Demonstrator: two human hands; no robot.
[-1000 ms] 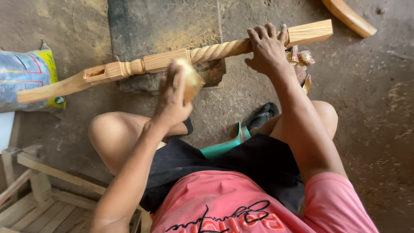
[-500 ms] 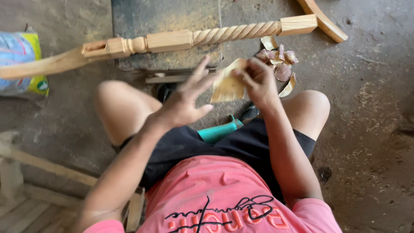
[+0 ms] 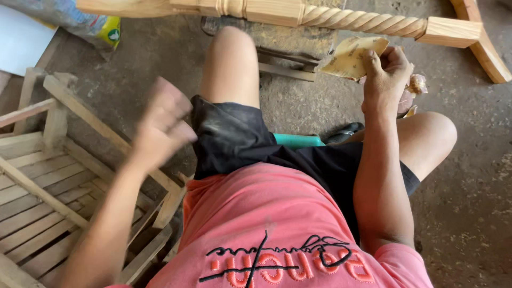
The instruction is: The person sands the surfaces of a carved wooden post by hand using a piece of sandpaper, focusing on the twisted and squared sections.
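My right hand [image 3: 385, 79] holds a tan sheet of sandpaper [image 3: 349, 57] by its edge, just below a carved wooden leg [image 3: 330, 17] with a twisted rope section that lies across the top of the view. My left hand [image 3: 162, 122] is blurred, loosely closed and holds nothing; it hangs beside my left thigh, above a wooden slatted frame [image 3: 58, 176]. I sit with bare knees apart, in black shorts and a pink shirt.
A curved wooden piece [image 3: 482, 45] meets the carved leg's square end at the top right. A printed sack [image 3: 80, 24] and a white sheet [image 3: 21, 40] lie at the top left. Flat metal bars [image 3: 285, 64] and a teal object [image 3: 298, 140] rest on the dusty concrete floor.
The sandpaper passed from my left hand to my right hand. My left hand swung down and left toward the slatted frame. The view shifted, with the carved leg now at the top edge.
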